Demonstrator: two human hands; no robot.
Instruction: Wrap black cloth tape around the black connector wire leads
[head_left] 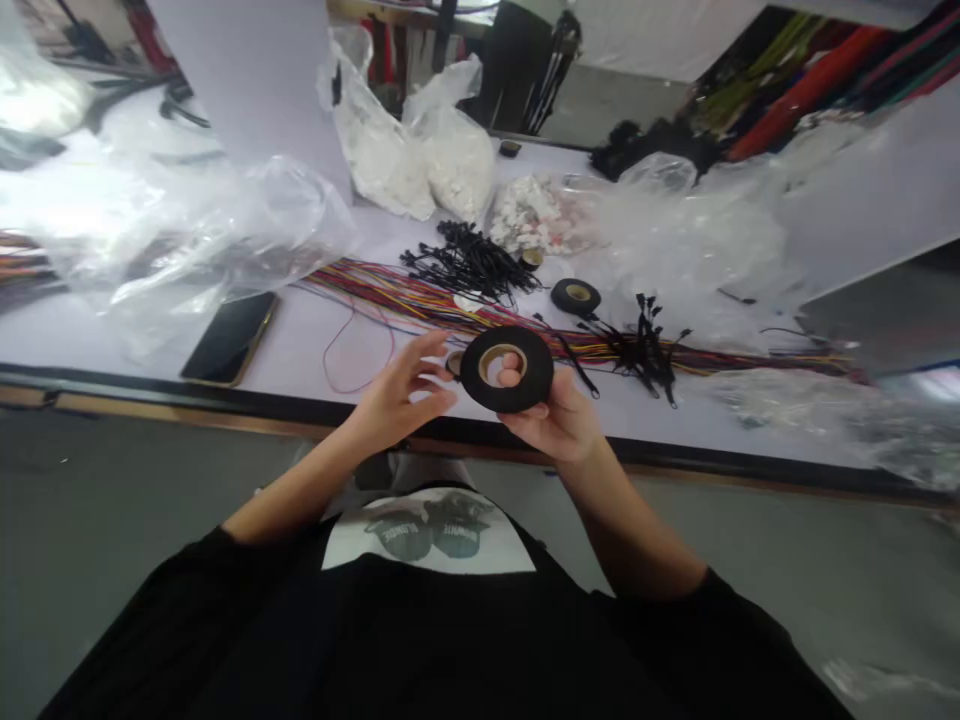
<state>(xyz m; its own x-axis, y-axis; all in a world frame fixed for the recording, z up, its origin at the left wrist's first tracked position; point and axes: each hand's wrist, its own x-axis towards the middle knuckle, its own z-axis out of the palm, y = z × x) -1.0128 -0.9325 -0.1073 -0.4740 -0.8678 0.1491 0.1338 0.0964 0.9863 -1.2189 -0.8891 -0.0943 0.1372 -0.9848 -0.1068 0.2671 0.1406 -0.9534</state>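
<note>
A roll of black tape [539,380] is gripped by my right hand [562,418], with a fingertip showing through its cardboard core. To its left is my left hand [396,397], fingers apart and curved, apparently holding nothing. Just behind the tape roll, near the left fingertips, a smaller round brown-cored item [454,364] is partly hidden. A long bundle of coloured wires [420,298] runs across the table behind both hands. Another black tape roll [575,296] lies flat beyond the wires.
Black cable ties or short leads [472,260] are piled behind the wires, with another bunch [649,350] at right. A phone [231,340] lies at left. Clear plastic bags [225,240] cover the left; filled bags [457,160] stand behind. The table's dark front edge [150,388] is near me.
</note>
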